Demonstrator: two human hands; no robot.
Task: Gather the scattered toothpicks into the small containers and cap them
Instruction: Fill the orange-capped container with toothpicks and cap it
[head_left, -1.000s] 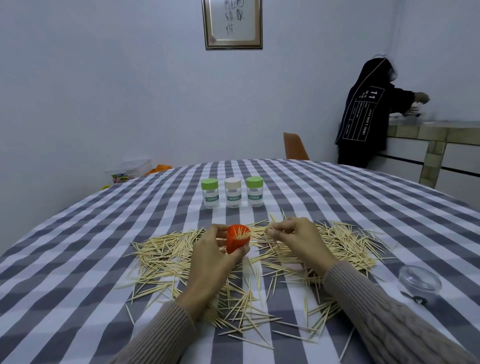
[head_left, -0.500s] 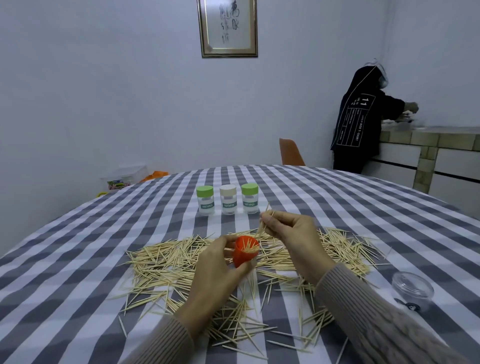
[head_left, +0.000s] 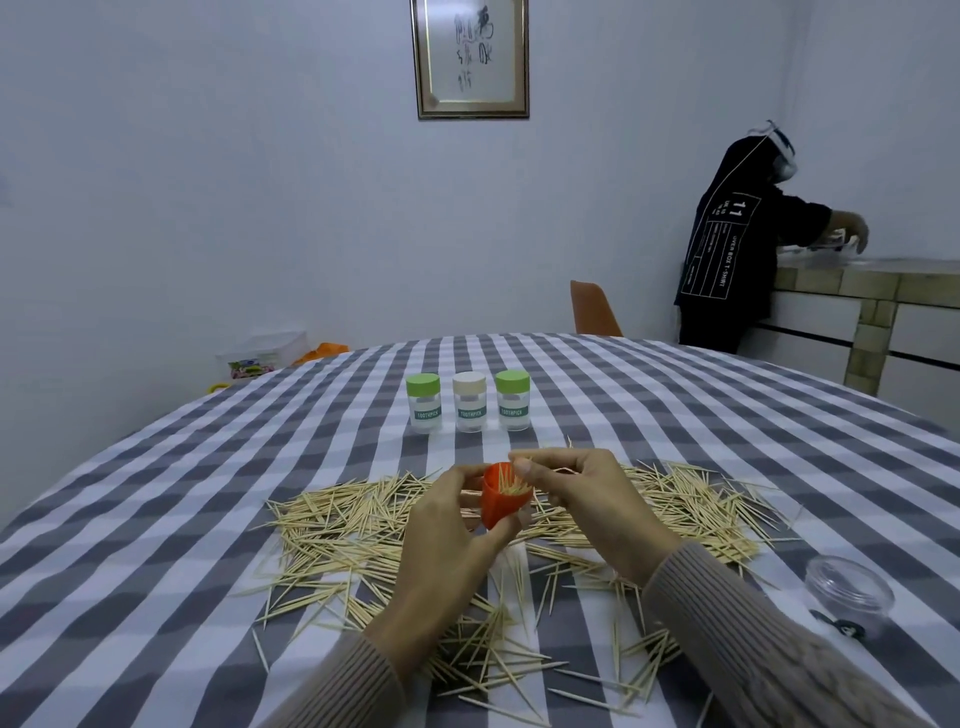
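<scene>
Several toothpicks (head_left: 511, 483) stand upright in orange container (head_left: 503, 503), mouth tilted right; left hand (head_left: 451, 540) grips it, right hand (head_left: 582, 499) pinches toothpicks above mouth.

Framed calligraphy (head_left: 471, 57), orange chair (head_left: 594, 309), person in black (head_left: 737, 260) at counter (head_left: 878, 291)

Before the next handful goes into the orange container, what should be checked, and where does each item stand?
1. Orange container held firmly: ok, the left hand grips it above the table.
2. Mouth tilted towards the feeding hand: ok.
3. Room left inside: cannot tell; toothpick tips show at the mouth.
4. Right hand free for the next pinch: cannot tell; its fingertips are at the mouth.
5. Loose toothpicks within reach: ok, plenty lie on the checked cloth.
6. Cap for this container at hand: cannot tell; a clear lid lies to the right.
</scene>
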